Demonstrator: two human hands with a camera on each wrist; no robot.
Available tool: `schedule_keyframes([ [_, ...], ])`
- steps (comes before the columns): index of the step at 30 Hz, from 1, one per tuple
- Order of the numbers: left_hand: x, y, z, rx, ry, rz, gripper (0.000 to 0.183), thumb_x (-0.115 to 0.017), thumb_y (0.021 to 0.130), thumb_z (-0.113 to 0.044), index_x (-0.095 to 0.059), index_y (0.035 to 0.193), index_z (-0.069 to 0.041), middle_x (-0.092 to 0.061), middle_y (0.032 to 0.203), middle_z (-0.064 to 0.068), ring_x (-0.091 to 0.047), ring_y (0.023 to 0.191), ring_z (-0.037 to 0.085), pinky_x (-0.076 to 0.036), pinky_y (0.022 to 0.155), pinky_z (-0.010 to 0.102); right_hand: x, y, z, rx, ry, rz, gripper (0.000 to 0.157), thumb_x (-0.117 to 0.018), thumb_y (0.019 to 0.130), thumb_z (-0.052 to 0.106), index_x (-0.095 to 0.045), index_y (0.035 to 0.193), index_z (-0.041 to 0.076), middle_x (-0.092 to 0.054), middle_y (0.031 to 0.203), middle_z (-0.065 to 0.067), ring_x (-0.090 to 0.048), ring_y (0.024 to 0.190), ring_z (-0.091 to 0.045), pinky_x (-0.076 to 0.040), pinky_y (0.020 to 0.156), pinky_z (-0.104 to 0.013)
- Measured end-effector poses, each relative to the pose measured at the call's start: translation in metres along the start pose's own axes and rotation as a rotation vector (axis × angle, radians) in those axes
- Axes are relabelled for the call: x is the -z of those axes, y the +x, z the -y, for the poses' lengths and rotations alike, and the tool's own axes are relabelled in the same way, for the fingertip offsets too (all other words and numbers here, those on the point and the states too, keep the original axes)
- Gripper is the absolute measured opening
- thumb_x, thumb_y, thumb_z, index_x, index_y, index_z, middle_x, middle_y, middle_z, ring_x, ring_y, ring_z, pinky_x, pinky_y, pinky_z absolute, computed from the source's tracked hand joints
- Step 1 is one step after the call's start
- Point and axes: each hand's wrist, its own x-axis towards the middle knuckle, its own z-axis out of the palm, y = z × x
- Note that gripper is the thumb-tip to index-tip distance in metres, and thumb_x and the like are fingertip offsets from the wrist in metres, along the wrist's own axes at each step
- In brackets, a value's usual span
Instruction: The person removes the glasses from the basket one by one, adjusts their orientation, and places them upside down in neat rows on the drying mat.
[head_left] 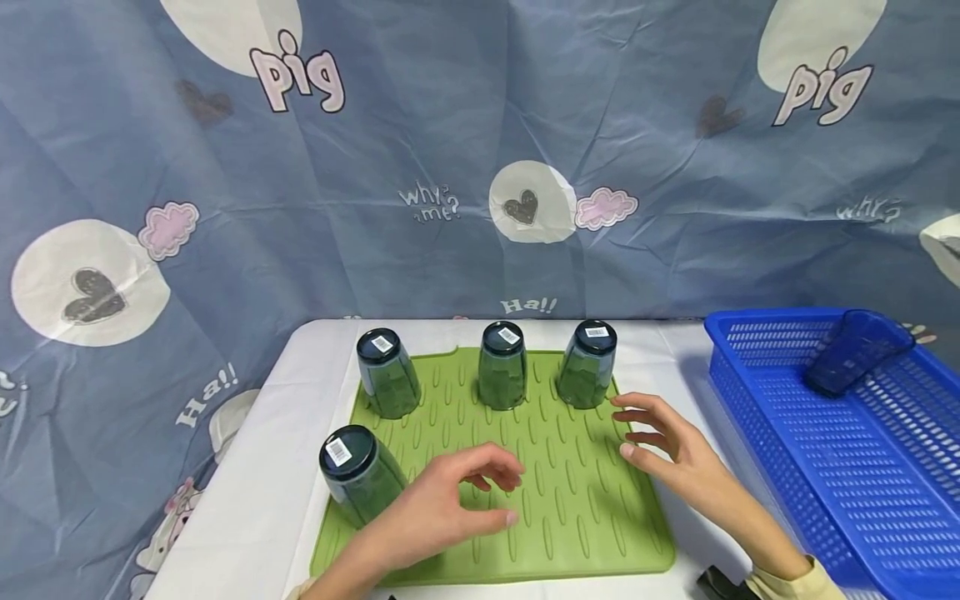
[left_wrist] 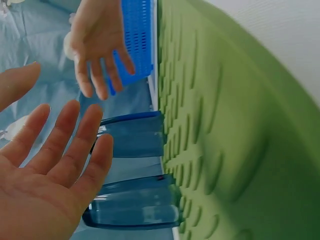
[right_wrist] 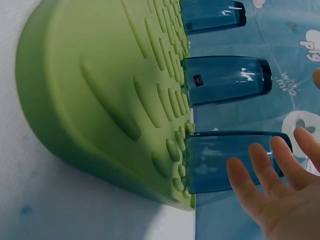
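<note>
My left hand [head_left: 453, 504] hovers over the front middle of a green drying mat [head_left: 555, 517], fingers loosely bent and holding nothing. Beside it, partly covered by that hand's wrist, an upside-down blue-green glass [head_left: 363, 479] stands at the mat's front left. My right hand [head_left: 667, 442] is over the mat's right edge, its fingers spread and empty. Just beyond those fingers is an inverted glass [head_left: 587, 371] at the back right. Two more inverted glasses, one in the middle [head_left: 502, 371] and one at back left [head_left: 392, 379], share that back row. White barcode stickers mark the upturned bases.
A blue plastic basket [head_left: 802, 467] stands to the right of the mat, with one glass [head_left: 855, 354] leaning inside at its far end. White cloth [head_left: 240, 508] covers the table. Behind it hangs a blue printed curtain [head_left: 420, 150].
</note>
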Motion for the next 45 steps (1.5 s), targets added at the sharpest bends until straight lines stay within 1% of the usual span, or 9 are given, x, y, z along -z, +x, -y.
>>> schedule_keyframes([
  [7, -0.004, -0.004, 0.008, 0.042, -0.039, 0.013, 0.035, -0.078, 0.084, -0.023, -0.063, 0.115, -0.029, -0.066, 0.109, -0.006, -0.062, 0.101, 0.023, -0.051, 0.091, 0.040, 0.001, 0.000, 0.005, 0.027, -0.008, 0.001, 0.053, -0.065, 0.089, -0.007, -0.049, 0.139, 0.006, -0.054, 0.135, -0.008, -0.052, 0.123, -0.031, -0.049, 0.096, -0.032],
  [12, -0.004, -0.003, 0.012, 0.070, -0.062, 0.029, 0.039, -0.078, 0.085, -0.023, -0.061, 0.119, -0.030, -0.065, 0.112, 0.002, -0.062, 0.103, 0.024, -0.050, 0.094, 0.040, 0.004, -0.002, 0.022, 0.057, 0.007, 0.014, 0.056, -0.063, 0.088, -0.012, -0.047, 0.140, 0.002, -0.051, 0.137, -0.012, -0.051, 0.124, -0.029, -0.048, 0.099, -0.031],
  [15, -0.004, -0.001, 0.013, 0.076, -0.078, 0.046, 0.040, -0.078, 0.085, -0.023, -0.060, 0.120, -0.030, -0.064, 0.113, 0.004, -0.061, 0.105, 0.025, -0.049, 0.095, 0.040, 0.006, -0.003, 0.033, 0.076, 0.006, 0.019, 0.059, -0.063, 0.086, -0.014, -0.046, 0.140, 0.002, -0.050, 0.138, -0.013, -0.050, 0.125, -0.026, -0.046, 0.100, -0.030],
  [21, -0.004, 0.001, 0.015, 0.069, -0.104, 0.060, 0.041, -0.079, 0.084, -0.020, -0.061, 0.120, -0.027, -0.064, 0.114, 0.005, -0.061, 0.104, 0.025, -0.050, 0.094, 0.039, 0.011, -0.005, 0.053, 0.205, -0.013, 0.038, 0.063, -0.063, 0.082, -0.020, -0.044, 0.140, -0.006, -0.050, 0.136, -0.021, -0.049, 0.126, -0.029, -0.046, 0.099, -0.027],
  [24, -0.004, 0.001, 0.016, 0.072, -0.123, 0.076, 0.040, -0.078, 0.084, -0.019, -0.061, 0.120, -0.025, -0.064, 0.114, 0.007, -0.062, 0.103, 0.026, -0.050, 0.094, 0.039, 0.015, -0.010, 0.061, 0.226, -0.005, 0.037, 0.064, -0.061, 0.080, -0.023, -0.043, 0.139, -0.008, -0.049, 0.137, -0.023, -0.048, 0.127, -0.029, -0.045, 0.100, -0.026],
  [27, -0.004, 0.000, 0.017, 0.078, -0.137, 0.095, 0.039, -0.077, 0.085, -0.019, -0.061, 0.121, -0.023, -0.064, 0.114, 0.008, -0.062, 0.102, 0.027, -0.050, 0.094, 0.039, 0.020, -0.016, 0.068, 0.207, -0.020, 0.026, 0.063, -0.061, 0.080, -0.024, -0.043, 0.139, -0.009, -0.048, 0.137, -0.024, -0.047, 0.127, -0.028, -0.045, 0.100, -0.024],
  [31, -0.003, 0.000, 0.017, 0.078, -0.139, 0.114, 0.039, -0.077, 0.085, -0.019, -0.061, 0.121, -0.021, -0.064, 0.113, 0.008, -0.062, 0.103, 0.027, -0.050, 0.094, 0.039, 0.027, -0.023, 0.076, 0.138, -0.079, 0.013, 0.062, -0.061, 0.083, -0.022, -0.043, 0.141, -0.006, -0.047, 0.139, -0.021, -0.048, 0.126, -0.026, -0.045, 0.098, -0.022],
  [36, -0.004, -0.001, 0.017, 0.075, -0.133, 0.116, 0.039, -0.076, 0.086, -0.019, -0.061, 0.121, -0.020, -0.064, 0.113, 0.007, -0.062, 0.102, 0.026, -0.050, 0.093, 0.039, 0.037, -0.028, 0.085, 0.085, -0.136, 0.018, 0.061, -0.060, 0.086, -0.019, -0.043, 0.142, -0.004, -0.047, 0.141, -0.020, -0.049, 0.125, -0.024, -0.045, 0.097, -0.020],
  [45, -0.003, -0.002, 0.011, 0.051, -0.128, 0.128, 0.036, -0.076, 0.087, -0.021, -0.061, 0.120, -0.026, -0.065, 0.112, 0.005, -0.062, 0.103, 0.024, -0.050, 0.094, 0.038, 0.055, -0.037, 0.106, -0.031, -0.309, -0.019, 0.066, -0.061, 0.088, -0.016, -0.041, 0.146, 0.007, -0.046, 0.143, -0.009, -0.049, 0.126, -0.017, -0.045, 0.095, -0.016],
])
